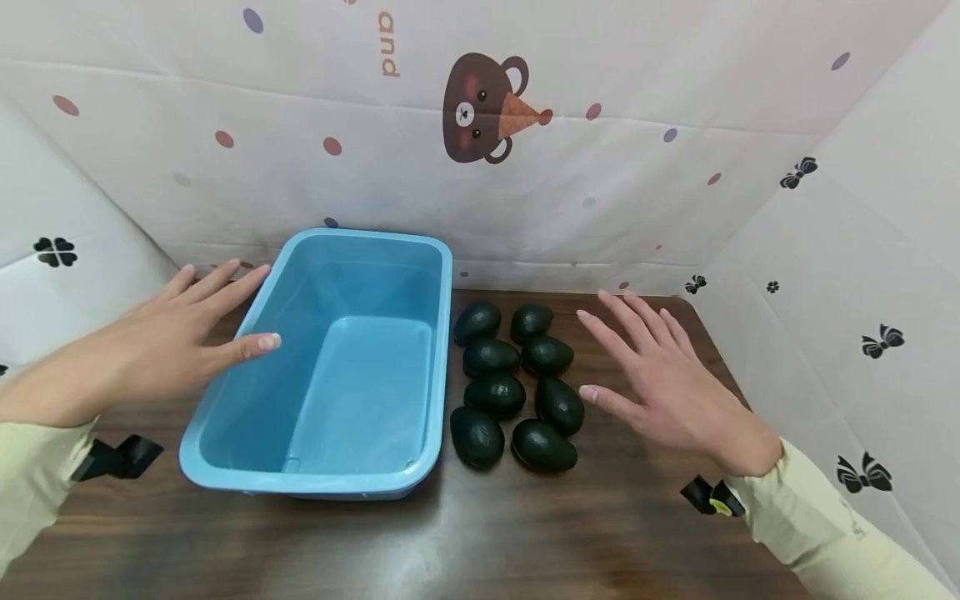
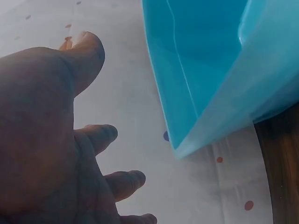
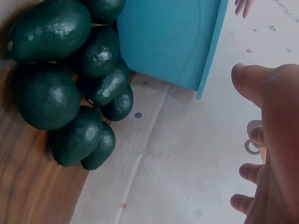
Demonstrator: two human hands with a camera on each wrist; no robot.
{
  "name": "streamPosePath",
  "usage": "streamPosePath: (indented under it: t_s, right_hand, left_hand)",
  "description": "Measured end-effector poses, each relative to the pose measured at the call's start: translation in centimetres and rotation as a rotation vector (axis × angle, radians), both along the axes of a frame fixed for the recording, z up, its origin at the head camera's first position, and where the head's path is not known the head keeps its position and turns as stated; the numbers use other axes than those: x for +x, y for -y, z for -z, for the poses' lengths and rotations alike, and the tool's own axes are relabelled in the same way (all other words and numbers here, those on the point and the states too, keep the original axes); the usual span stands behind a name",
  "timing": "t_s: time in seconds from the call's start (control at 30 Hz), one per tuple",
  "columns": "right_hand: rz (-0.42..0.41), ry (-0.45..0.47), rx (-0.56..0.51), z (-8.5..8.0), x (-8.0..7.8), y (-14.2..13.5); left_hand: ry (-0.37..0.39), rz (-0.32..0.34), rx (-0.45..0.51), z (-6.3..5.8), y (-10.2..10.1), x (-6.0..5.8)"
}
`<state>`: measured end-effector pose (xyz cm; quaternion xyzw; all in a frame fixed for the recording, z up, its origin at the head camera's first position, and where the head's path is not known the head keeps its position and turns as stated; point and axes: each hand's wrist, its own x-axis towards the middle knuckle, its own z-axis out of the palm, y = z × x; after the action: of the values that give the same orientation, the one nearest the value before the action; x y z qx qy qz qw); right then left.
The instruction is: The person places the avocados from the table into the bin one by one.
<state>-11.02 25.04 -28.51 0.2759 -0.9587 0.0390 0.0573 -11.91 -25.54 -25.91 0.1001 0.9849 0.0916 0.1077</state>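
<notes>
A blue plastic tub (image 1: 378,358) stands on the brown table, and I see no contents in it. Right beside it, several dark green avocados (image 1: 491,394) lie in two rough columns. My left hand (image 1: 187,329) hovers by the tub's left rim with fingers spread; in the left wrist view the hand (image 2: 51,126) holds nothing. To the right of the avocados, my right hand (image 1: 667,379) is held in the air, fingers extended and nothing in its grasp. The right wrist view shows the avocados (image 3: 51,98) close up, apart from the right hand (image 3: 280,135).
A white patterned cloth (image 1: 600,192) with a bear face and dots hangs behind the table (image 1: 480,542). Similar white sheeting (image 1: 825,333) rises at the right side, and more at the left. Black bands are at both wrists.
</notes>
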Motion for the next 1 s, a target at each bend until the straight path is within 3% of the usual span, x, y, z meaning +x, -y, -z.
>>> streamPosePath:
  t_s: [0.57, 0.83, 1.0]
  right_hand:
    - [-0.011, 0.036, 0.062, 2.2, 0.7, 0.8]
    - [-0.032, 0.051, 0.066, 4.0, 1.5, 1.4]
    - [-0.039, 0.063, 0.055, 5.2, 1.8, 1.8]
  left_hand:
    - [0.038, -0.005, 0.082, 1.8, 1.4, 0.2]
    - [0.154, 0.002, 0.273, 1.9, 2.7, -0.3]
    - [0.204, -0.064, 0.302, 1.9, 3.4, -0.8]
